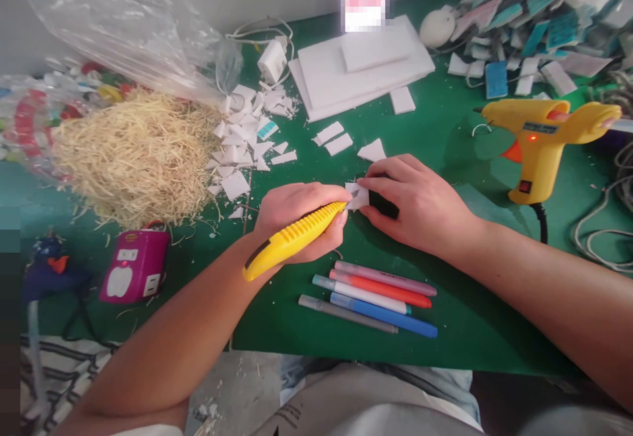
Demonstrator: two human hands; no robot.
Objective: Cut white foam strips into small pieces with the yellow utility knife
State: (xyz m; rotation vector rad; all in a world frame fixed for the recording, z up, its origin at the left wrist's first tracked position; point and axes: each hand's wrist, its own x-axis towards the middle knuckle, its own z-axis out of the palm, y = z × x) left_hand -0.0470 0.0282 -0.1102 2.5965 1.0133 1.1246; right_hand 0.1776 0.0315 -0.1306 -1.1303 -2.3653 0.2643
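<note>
My left hand (306, 208) is closed around a yellow utility knife (297, 231), its tip at a small white foam board piece (358, 196). From the other side, the fingers of my right hand (415, 202) pinch that piece against the green table (475, 317). Just beyond the hands lie two white foam strips (334, 139) and a loose white offcut (372, 150). Several markers (376, 297), in pink, red, white, blue and grey, rest side by side on the near side of my hands.
A yellow glue gun (539, 139) stands on the right, its light lit. White foam sheets (366, 60) are stacked at the back. Straw-like shreds (138, 159), white scraps (237, 139) and a magenta power adapter (134, 266) occupy the left. Teal and white scraps (534, 47) crowd the back right.
</note>
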